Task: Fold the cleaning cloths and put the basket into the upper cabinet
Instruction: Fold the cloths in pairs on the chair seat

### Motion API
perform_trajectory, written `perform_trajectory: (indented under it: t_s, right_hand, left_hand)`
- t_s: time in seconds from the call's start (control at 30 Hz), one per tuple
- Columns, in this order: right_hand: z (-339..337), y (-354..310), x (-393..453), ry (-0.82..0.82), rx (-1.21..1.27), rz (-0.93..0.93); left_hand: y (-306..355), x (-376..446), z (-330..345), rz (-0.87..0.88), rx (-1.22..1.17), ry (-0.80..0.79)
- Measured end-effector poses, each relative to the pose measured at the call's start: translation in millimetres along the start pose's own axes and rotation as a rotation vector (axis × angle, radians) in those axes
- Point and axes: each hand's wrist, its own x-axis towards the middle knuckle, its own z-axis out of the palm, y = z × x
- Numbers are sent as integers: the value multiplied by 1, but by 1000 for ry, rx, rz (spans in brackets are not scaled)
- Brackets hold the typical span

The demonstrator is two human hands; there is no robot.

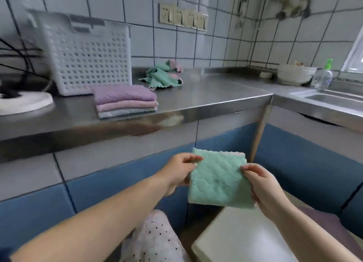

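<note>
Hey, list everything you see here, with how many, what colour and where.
held cloth: one, green, between both hands, below counter edge
folded stack: three, purple, pink, pale, counter front
loose cloths: heap, green and pink, counter rear
basket: one, white, behind stack
counter: one, steel
bowl: one, white, beside sink
pump bottle: one, clear, green top, beside sink
sink: one, steel, right
left hand: pinches cloth
right hand: grips cloth
</note>
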Motion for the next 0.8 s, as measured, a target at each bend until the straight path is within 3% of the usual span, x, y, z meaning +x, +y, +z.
perform_trajectory:
  t_s: [0.2, 0.4, 0.6, 0.8]
  right_hand:
    - [53, -120, 8, -300, 135, -163]
    - [117, -210, 37, -459, 108, -264]
    - [184, -246, 62, -527, 64, -246]
    - [221, -236, 82, -549, -33, -210]
  left_hand:
    - [86, -27, -79, 217, -8, 146]
    - [169, -45, -149, 384, 35, 318]
    - [191, -32, -197, 330, 42, 477]
    - [170, -16, -234, 226, 42, 529]
